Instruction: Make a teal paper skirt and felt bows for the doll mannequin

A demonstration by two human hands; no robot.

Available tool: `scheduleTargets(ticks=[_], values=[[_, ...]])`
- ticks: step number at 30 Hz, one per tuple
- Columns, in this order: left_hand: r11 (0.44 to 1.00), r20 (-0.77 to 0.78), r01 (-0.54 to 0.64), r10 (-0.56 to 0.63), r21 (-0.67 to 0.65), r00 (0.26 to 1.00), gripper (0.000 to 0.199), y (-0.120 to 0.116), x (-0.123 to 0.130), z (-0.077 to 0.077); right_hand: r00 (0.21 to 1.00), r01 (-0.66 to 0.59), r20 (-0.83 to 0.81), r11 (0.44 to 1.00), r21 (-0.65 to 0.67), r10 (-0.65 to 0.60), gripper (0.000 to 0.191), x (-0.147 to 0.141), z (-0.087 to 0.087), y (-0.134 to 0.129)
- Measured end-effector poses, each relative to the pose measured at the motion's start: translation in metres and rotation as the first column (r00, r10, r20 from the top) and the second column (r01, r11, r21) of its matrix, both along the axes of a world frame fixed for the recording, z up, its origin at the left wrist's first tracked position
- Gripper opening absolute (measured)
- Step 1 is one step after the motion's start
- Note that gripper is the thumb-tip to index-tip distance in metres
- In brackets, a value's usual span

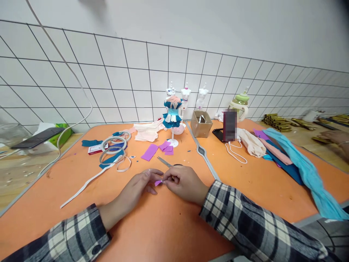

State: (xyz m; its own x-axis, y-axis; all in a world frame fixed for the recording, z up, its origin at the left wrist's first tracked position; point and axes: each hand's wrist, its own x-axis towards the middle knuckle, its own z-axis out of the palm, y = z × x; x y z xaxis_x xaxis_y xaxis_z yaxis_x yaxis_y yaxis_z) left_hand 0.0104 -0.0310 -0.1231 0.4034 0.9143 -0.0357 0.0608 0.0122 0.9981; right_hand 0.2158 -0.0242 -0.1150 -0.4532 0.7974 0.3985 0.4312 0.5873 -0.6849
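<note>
Near the middle of the orange table, my right hand (187, 183) pinches a small gathered piece of purple crepe paper (157, 183) between thumb and fingertips. My left hand (140, 183) is beside it, fingers apart and curved around the paper's loose left end; whether they touch it I cannot tell. Scissors (165, 162) lie just beyond, their handles partly hidden behind my right hand. Flat purple crepe pieces (149, 152) rest farther back. Behind them, a small mannequin (172, 112) on a white stand wears a teal, light blue and peach dress.
Tape rolls (113, 143), a white strip (87, 186) and teal scraps lie left. Bare mannequins (202, 95), a cardboard box (201, 124) and a phone on a stand (230, 125) stand behind. Crepe lengths (308, 163) lie right, near a green-lidded bottle (240, 105) and another person's hand (334, 136).
</note>
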Motion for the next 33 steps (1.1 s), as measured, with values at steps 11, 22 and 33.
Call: scheduleTargets(ticks=[11,22,33], values=[[0.977,0.104,-0.197,0.204,-0.076,0.973,0.035,-0.003,0.013,0.000,0.841,-0.088,-0.478,0.809,-0.581,-0.252,0.027,-0.015,-0.011,0.004],[0.946,0.193,-0.309,0.322,-0.098,0.927,0.032,-0.004,0.018,-0.001,0.695,-0.350,-0.609,0.559,-0.752,-0.383,0.040,-0.021,-0.009,-0.006],[0.973,0.229,-0.229,0.231,-0.036,0.946,0.021,-0.002,0.014,-0.004,0.722,-0.472,-0.623,0.443,-0.762,-0.301,0.035,-0.021,-0.008,-0.015]])
